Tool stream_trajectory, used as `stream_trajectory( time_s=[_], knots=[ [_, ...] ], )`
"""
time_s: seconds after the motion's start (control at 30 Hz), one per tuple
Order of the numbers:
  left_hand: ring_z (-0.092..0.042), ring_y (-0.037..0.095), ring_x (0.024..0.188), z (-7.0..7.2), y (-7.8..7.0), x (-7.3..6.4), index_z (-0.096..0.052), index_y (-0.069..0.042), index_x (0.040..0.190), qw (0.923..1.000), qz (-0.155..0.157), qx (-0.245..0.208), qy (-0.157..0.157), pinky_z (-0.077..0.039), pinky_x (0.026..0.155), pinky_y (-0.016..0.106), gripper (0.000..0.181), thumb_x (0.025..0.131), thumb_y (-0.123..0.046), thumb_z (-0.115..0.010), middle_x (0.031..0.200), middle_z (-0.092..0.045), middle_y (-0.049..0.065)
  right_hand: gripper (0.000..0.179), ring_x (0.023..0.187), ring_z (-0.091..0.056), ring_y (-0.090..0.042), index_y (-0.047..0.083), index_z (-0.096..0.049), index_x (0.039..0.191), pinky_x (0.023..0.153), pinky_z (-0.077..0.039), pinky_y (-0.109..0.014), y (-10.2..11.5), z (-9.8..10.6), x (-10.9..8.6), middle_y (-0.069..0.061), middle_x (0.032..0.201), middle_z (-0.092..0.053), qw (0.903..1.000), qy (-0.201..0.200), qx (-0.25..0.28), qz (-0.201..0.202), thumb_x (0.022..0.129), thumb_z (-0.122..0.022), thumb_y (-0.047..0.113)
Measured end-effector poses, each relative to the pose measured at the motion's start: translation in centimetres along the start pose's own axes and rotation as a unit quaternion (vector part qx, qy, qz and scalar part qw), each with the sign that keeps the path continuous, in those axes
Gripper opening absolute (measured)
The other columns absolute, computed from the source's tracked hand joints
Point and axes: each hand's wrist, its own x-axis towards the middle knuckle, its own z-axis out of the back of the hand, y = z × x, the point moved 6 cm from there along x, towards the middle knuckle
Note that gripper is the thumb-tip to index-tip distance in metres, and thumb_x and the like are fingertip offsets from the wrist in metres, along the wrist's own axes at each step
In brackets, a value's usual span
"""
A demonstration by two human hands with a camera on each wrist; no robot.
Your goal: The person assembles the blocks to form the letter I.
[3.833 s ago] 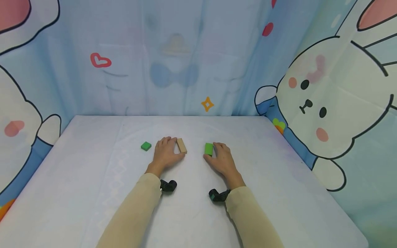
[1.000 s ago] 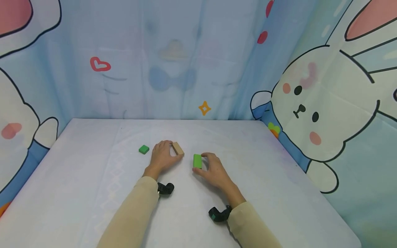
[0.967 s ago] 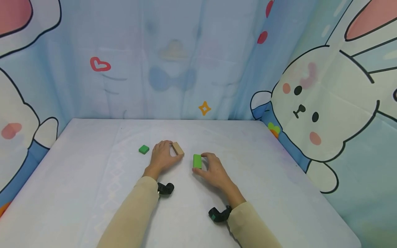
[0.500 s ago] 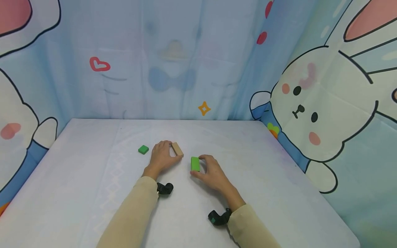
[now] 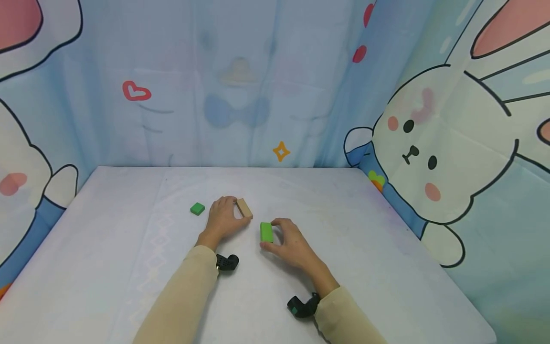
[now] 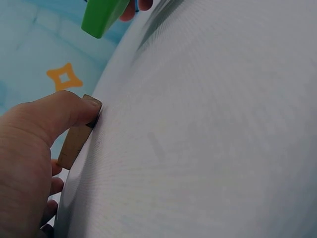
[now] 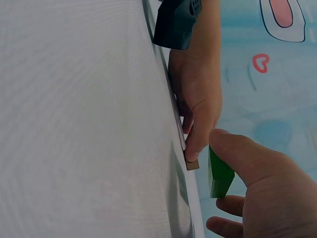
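A natural wooden block [image 5: 245,209] lies on the white table, and my left hand [image 5: 222,218] pinches it end to end between thumb and fingers. The left wrist view shows the thumb on the near end of that wooden block [image 6: 74,145], which rests on the cloth. To its right, nearer to me, my right hand [image 5: 291,244] holds a bright green block [image 5: 266,232] by its two ends. In the right wrist view this green block [image 7: 220,173] is raised off the table, apart from the wooden one. A second, darker green block [image 5: 197,209] lies left of my left hand.
The white-covered table [image 5: 129,267] reaches back to a pale blue curtain [image 5: 172,57] printed with cartoon rabbits. A black wrist camera [image 5: 227,262] sits at my left cuff and another black camera [image 5: 303,306] at my right cuff.
My right hand has moved left and toward me with the bright green block. My left hand stays on the wooden block, which has turned slightly since the earliest frame. The darker green block has not moved.
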Motion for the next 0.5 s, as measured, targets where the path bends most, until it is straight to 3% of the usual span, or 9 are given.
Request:
stream_trajectory(
  time_s=[0.5],
  knots=[
    [-0.038, 0.039, 0.148, 0.08, -0.08, -0.12, -0.046, -0.001, 0.148, 1.0, -0.007, -0.002, -0.003, -0.027, 0.126, 0.054, 0.08, 0.091, -0.049, -0.073, 0.153, -0.048, 0.019, 0.07, 0.144, -0.047, -0.033, 0.009, -0.053, 0.141, 0.119, -0.04, -0.055, 0.68, -0.13, -1.0, -0.014, 0.151, -0.052, 0.9995, 0.011, 0.003, 0.03, 0.088, -0.08, 0.044]
  ],
)
